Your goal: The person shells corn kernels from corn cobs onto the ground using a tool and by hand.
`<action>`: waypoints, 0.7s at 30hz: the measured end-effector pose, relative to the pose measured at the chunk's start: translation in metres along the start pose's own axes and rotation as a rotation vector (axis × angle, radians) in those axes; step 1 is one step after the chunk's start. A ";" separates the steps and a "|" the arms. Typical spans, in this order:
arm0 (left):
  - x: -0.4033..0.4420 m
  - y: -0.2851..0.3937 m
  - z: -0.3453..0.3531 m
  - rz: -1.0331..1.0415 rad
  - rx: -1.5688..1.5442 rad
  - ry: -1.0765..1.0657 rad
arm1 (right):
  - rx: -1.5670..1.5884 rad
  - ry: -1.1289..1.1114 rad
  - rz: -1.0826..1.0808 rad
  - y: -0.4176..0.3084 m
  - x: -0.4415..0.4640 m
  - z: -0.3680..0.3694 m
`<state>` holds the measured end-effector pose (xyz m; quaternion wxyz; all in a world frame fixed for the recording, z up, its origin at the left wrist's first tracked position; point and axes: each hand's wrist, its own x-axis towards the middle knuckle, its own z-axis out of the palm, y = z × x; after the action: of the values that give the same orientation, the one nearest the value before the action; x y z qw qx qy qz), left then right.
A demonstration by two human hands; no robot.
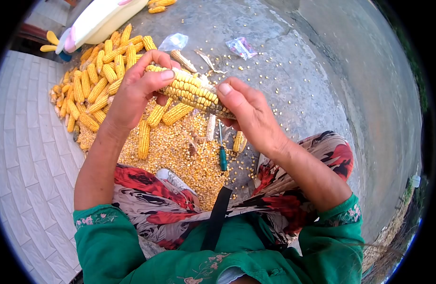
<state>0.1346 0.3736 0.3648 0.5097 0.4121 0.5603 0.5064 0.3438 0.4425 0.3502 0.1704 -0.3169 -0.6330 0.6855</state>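
Holding the corn cob (187, 89) by its left end in the left hand (144, 79) and right end in the right hand (253, 111), above the loose kernels (173, 149), best to thumb row by row outward from the pale far-side patch (207, 81)

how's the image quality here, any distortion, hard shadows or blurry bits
Head view: strong fisheye distortion, with black corners and pale tiles bowing at left; head view: soft light, no hard shadows across the loose kernels; head view: the held cob looks fairly clear, while greenery along the right edge is dark and indistinct.
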 end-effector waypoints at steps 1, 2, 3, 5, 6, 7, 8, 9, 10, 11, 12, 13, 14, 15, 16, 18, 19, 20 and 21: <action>-0.001 0.000 0.001 0.000 0.000 -0.002 | 0.091 0.006 0.032 -0.002 0.000 0.000; -0.002 0.001 0.003 0.010 0.012 0.012 | 0.091 0.009 0.033 -0.002 0.000 0.001; -0.003 0.001 0.005 0.019 0.023 0.025 | 0.134 0.029 0.057 -0.001 0.000 0.001; -0.004 0.001 0.008 0.052 0.059 0.034 | 0.177 0.053 0.082 -0.003 0.000 -0.002; -0.005 0.002 0.009 0.087 0.097 0.048 | 0.226 0.058 0.201 -0.004 0.001 -0.004; -0.005 0.003 0.009 0.088 0.097 0.048 | 0.275 0.061 0.319 -0.006 0.003 -0.005; -0.005 0.004 0.008 0.128 0.118 0.025 | 0.274 0.062 0.316 -0.006 0.004 -0.007; -0.006 0.005 0.007 0.169 0.140 0.004 | 0.363 -0.023 0.350 -0.007 0.005 -0.011; -0.006 0.007 0.006 0.171 0.142 0.006 | 0.451 -0.110 0.384 -0.007 0.005 -0.013; -0.005 0.008 0.003 0.149 0.139 0.032 | 0.449 -0.114 0.382 -0.005 0.005 -0.014; -0.004 0.008 0.001 0.124 0.134 0.058 | 0.486 -0.182 0.321 -0.001 0.005 -0.016; -0.004 0.008 -0.001 0.125 0.133 0.059 | 0.523 -0.247 0.258 0.000 0.005 -0.016; -0.004 0.008 -0.004 0.126 0.101 0.052 | 0.521 -0.248 0.258 0.000 0.005 -0.016; -0.004 0.007 -0.006 0.131 0.070 0.045 | 0.535 -0.254 0.238 -0.003 0.004 -0.015; -0.003 0.006 -0.007 0.135 0.069 0.046 | 0.551 -0.259 0.219 -0.004 0.004 -0.013; -0.004 0.004 -0.008 0.134 0.110 0.050 | 0.483 -0.249 0.184 -0.002 0.003 -0.010; -0.003 0.004 -0.007 0.134 0.108 0.051 | 0.420 -0.239 0.153 0.000 0.003 -0.009; -0.003 0.003 -0.005 0.125 0.120 0.050 | 0.420 -0.240 0.155 0.001 0.003 -0.009; -0.003 0.003 -0.003 0.116 0.133 0.049 | 0.374 -0.208 0.156 0.003 0.003 -0.008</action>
<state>0.1317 0.3704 0.3677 0.4370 0.4644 0.5803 0.5066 0.3469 0.4501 0.3469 0.1064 -0.2556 -0.4826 0.8309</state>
